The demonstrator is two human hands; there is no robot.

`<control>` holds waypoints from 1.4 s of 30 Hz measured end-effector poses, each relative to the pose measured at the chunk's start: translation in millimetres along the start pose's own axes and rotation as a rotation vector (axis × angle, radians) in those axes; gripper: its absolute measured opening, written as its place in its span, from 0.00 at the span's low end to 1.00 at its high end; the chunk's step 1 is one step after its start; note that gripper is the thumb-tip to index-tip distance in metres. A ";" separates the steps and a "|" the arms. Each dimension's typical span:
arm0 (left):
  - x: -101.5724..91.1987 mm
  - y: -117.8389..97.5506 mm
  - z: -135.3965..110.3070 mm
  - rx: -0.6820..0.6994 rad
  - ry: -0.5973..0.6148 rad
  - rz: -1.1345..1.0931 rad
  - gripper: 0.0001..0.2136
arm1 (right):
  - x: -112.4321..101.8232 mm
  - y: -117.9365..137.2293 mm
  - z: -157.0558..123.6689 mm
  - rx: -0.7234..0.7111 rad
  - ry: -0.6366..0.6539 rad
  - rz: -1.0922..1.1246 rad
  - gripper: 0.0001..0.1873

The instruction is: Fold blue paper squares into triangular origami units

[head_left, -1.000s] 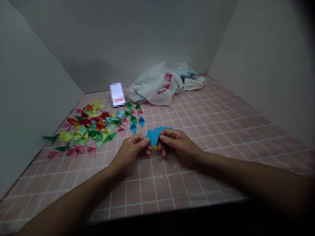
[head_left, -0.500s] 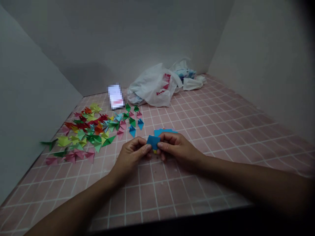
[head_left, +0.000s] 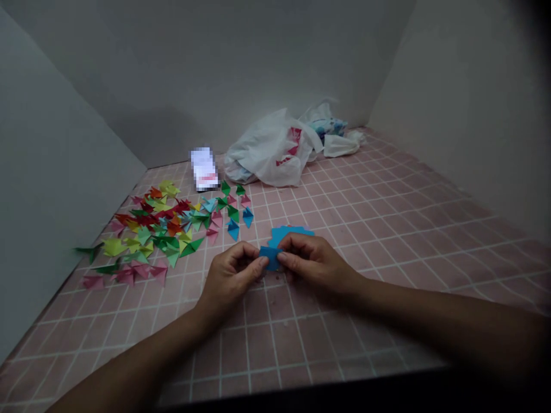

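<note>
Pinches blue origami paper [head_left: 269, 257] with left grip [head_left: 231, 272] and right grip [head_left: 322, 263] | lies between, touching both | shows no clear long axis

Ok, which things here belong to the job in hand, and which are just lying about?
Likely in the job:
blue paper, held in left hand and right hand
blue sheets just beyond
folded pieces, on the left

Likely just lying about:
phone
white bag
patterned bundle beside it

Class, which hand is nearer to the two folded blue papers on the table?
Left. The left hand is just in front of the folded blue papers; the right hand is farther to the right.
</note>
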State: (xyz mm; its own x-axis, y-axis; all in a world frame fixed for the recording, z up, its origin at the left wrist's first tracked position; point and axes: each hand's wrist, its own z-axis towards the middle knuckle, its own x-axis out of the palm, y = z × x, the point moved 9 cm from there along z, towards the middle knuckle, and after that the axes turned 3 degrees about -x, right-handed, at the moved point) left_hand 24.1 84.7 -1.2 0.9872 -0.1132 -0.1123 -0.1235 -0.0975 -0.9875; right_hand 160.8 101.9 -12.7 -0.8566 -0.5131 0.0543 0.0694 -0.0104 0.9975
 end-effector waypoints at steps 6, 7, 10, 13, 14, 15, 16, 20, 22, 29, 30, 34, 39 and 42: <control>-0.3 -2.4 -0.7 0.008 -0.004 0.018 0.06 | 2.9 1.9 -0.4 -0.020 0.035 -0.090 0.08; -1.0 -1.6 -0.9 0.003 -0.008 0.013 0.06 | 3.3 2.1 -0.7 -0.023 0.035 -0.062 0.09; -5.2 1.7 -1.0 -0.008 -0.042 -0.017 0.06 | 4.4 0.0 -0.3 -0.007 0.032 0.077 0.10; -11.5 2.7 -0.8 0.011 -0.109 -0.022 0.06 | 3.4 -1.3 1.1 0.006 0.007 0.154 0.08; -13.3 3.1 -1.0 0.012 -0.129 -0.021 0.06 | 2.3 -1.0 1.3 0.004 -0.007 0.157 0.08; -14.4 3.6 -1.3 0.010 -0.143 -0.021 0.07 | 0.9 0.0 1.3 -0.002 -0.025 0.148 0.08; -14.4 4.0 -1.6 0.005 -0.148 -0.020 0.07 | -0.8 1.3 1.2 -0.011 -0.042 0.124 0.07; -8.6 3.5 -3.4 -0.020 -0.112 -0.035 0.08 | -5.1 10.9 -0.2 -0.107 -0.082 -0.047 0.05; -7.0 3.4 -4.1 -0.036 -0.109 -0.043 0.09 | -5.9 14.8 -0.7 -0.157 -0.091 -0.126 0.04; -3.2 7.5 -3.2 -0.069 -0.070 -0.082 0.11 | -8.8 20.4 0.3 -0.217 -0.106 -0.254 0.04; -2.7 8.7 -3.1 -0.075 -0.063 -0.090 0.10 | -9.4 21.9 0.2 -0.229 -0.112 -0.277 0.04; -1.6 8.6 -2.8 -0.059 -0.066 -0.092 0.09 | -7.2 23.9 -0.2 -0.252 -0.099 -0.317 0.04; -1.4 4.9 -3.3 -0.032 -0.081 -0.116 0.11 | -1.5 16.7 -0.5 -0.202 -0.039 -0.211 0.04; -0.4 1.1 -3.9 -0.006 -0.059 -0.076 0.10 | -5.1 15.1 -0.5 -0.193 -0.067 -0.200 0.04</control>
State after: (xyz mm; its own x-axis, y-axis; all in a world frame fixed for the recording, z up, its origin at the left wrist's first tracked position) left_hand 23.1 80.9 -1.7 0.9980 -0.0465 -0.0439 -0.0488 -0.1090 -0.9928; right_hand 166.5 103.9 2.0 -0.8948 -0.4263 -0.1330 -0.0132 -0.2723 0.9621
